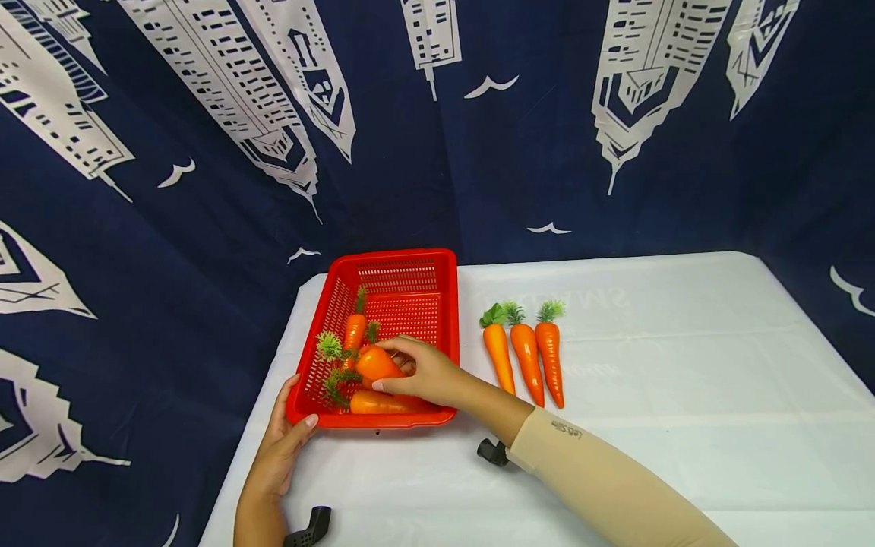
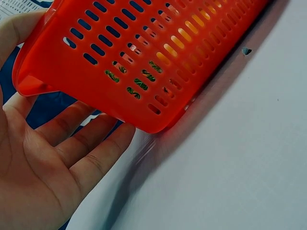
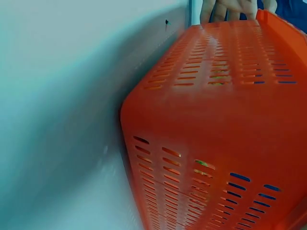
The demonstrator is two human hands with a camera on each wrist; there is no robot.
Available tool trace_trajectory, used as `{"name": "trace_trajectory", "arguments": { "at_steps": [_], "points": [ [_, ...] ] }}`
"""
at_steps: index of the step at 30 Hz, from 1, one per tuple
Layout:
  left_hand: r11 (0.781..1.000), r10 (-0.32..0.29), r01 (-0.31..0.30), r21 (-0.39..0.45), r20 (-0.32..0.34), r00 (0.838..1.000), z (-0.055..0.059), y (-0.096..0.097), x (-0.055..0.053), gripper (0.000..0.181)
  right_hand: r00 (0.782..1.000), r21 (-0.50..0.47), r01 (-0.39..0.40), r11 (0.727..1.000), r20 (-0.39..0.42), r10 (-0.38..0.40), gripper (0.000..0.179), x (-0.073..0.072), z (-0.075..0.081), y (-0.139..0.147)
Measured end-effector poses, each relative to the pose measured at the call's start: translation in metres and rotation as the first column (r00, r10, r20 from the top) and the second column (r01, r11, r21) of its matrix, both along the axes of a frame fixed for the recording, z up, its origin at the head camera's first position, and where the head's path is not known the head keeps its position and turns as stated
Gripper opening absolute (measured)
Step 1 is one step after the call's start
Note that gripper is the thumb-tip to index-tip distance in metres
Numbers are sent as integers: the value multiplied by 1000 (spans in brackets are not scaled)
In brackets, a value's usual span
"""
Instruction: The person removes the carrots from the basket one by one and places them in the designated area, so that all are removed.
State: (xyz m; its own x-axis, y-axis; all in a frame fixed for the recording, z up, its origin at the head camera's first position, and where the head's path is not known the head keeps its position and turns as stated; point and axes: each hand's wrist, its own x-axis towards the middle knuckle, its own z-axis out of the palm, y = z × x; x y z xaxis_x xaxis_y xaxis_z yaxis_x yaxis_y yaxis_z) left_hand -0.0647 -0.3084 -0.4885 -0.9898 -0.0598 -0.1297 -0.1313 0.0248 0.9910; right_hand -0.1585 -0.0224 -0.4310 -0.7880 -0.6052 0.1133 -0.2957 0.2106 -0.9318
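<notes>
A red plastic basket [image 1: 447, 304] with slotted walls holds several orange carrots, among them one lying along the near side [image 1: 376, 403] and one farther back [image 1: 355, 332]. My right hand [image 1: 424, 372] reaches over the near right part of the basket and pinches a carrot [image 1: 374, 365] between thumb and fingers, its thick end toward the left. At the near left corner my left hand [image 1: 276, 448] grips the basket, thumb on the rim and fingers along the outer wall. In the left wrist view the fingers [image 2: 98, 153] touch the basket's [image 2: 144, 112] outside. The right wrist view shows mainly the basket's wall [image 3: 192, 115].
To the basket's right, three carrots [image 1: 525, 353] lie side by side on the white tablecloth [image 1: 656, 395], green tops away from me. A dark blue cloth [image 1: 513, 182] with white buildings and birds hangs behind. Black wrist mounts [image 1: 311, 528] show near both forearms.
</notes>
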Motion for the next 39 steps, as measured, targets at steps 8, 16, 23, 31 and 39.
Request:
{"name": "trace_trajectory", "arguments": {
  "at_steps": [8,16,23,31,39],
  "points": [
    [1000,-10,10,9,-11,1000,-2,-2,-1,77,995,-138,95,986,-4,-96,56,3,-1,3],
    [1000,-20,20,13,-22,1000,-2,-1,0,78,974,-222,212,952,-34,-225,55,7,1,10],
    [1000,-15,15,12,-19,1000,-2,-2,0,78,963,-270,264,926,27,-267,53,6,4,26],
    [1000,-12,12,11,-9,1000,-1,-2,-1,78,958,-323,288,902,105,-268,54,5,6,40],
    [1000,-19,19,6,-13,1000,-1,-3,0,78,952,-381,307,872,133,-277,53,7,10,53]
  ]
}}
